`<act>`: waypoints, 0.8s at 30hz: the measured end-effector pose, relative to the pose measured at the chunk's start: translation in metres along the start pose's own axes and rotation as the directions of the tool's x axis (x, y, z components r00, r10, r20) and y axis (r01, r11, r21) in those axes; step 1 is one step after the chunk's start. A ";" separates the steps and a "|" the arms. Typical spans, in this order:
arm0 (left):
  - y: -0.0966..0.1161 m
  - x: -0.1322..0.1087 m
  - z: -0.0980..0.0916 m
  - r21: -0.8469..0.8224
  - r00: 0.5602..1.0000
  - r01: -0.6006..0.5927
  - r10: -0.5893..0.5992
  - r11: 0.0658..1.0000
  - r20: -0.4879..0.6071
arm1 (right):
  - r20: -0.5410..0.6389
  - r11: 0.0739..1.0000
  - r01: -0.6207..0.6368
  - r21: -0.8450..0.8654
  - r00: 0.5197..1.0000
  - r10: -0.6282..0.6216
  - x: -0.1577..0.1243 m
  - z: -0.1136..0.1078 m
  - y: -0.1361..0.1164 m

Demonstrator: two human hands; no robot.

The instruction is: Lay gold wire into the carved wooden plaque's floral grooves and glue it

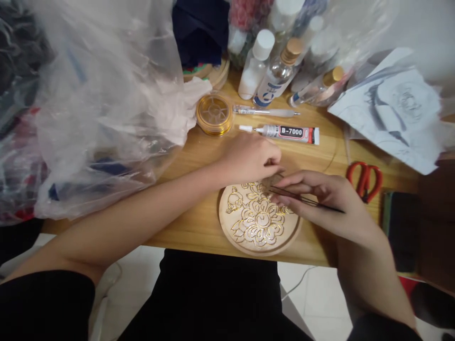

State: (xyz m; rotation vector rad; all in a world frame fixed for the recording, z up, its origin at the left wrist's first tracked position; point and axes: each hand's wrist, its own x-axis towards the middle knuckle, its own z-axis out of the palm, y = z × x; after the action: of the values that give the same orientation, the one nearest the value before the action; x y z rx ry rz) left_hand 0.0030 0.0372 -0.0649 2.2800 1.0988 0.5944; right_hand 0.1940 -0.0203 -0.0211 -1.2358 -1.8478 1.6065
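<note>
A round wooden plaque [227, 227] lies at the table's front edge, its flower and leaf design outlined in gold wire. My right hand [323, 199] is closed around dark, thin tweezers [313, 201], whose tips point left over the plaque's upper part. Beside those tips, my left hand [250, 158] rests over the plaque's far rim with its fingers curled together. Whatever is between those fingers is too small or too hidden to make out. The two hands' fingertips almost meet, and they cover part of the design.
Behind my left hand are a spool of gold wire [213, 115], a pen [266, 112] and a B-7000 glue tube [289, 133]. Red-handled scissors [364, 181] lie at right, near a dark phone-like object [401, 229]. Several bottles [272, 78], paper sheets [391, 109] and plastic bags [106, 94] surround the area.
</note>
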 end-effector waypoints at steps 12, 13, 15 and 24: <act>-0.001 0.000 0.001 -0.036 1.000 0.001 -0.002 0.999 -0.010 | -0.133 0.968 0.129 -0.215 0.978 -0.160 0.009 0.004 -0.005; 0.000 0.000 0.001 -0.039 1.000 0.001 -0.001 0.999 -0.011 | -0.140 0.969 0.121 -0.216 0.978 -0.154 0.009 0.005 -0.005; 0.000 -0.001 0.001 -0.038 1.000 0.001 -0.001 0.999 -0.017 | -0.157 0.971 0.104 -0.217 0.978 -0.140 0.010 0.005 -0.003; -0.001 -0.001 0.001 -0.040 0.999 -0.013 0.011 0.999 -0.038 | -0.134 0.947 0.193 -0.256 0.963 -0.232 0.011 0.005 0.002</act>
State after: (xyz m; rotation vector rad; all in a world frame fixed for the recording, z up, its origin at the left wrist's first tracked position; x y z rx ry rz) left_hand 0.0027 0.0364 -0.0663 2.2512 1.0819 0.6609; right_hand 0.1850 -0.0138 -0.0268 -1.1766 -2.0366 1.1585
